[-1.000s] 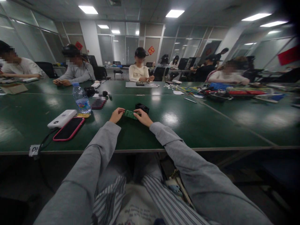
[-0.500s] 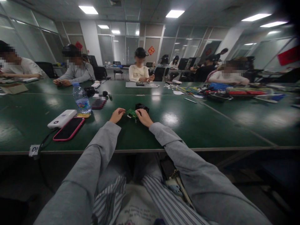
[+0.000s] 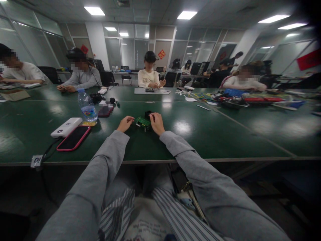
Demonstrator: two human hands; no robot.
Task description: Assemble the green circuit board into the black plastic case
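Observation:
A green circuit board [image 3: 143, 122] with parts along its edges lies on the green table in front of me. My left hand [image 3: 126, 124] rests just left of the board, fingers stretched towards it and holding nothing. At the board's right end is my right hand [image 3: 156, 123], its fingers extended and slightly bent; it appears not to grip anything. Behind the board stands a small black box-like housing [image 3: 148, 114], partly covered by my right hand.
On the left are a water bottle [image 3: 87, 107], a white power bank [image 3: 66, 127] with a cable and a pink-cased phone [image 3: 74, 138]. A pen [image 3: 203, 107] and a heap of cables and tools [image 3: 240, 97] lie right. Several people sit around.
My right hand has moved a little to the right, off the board's top, so more of the board shows and more of the black housing is covered. My left hand has stayed put.

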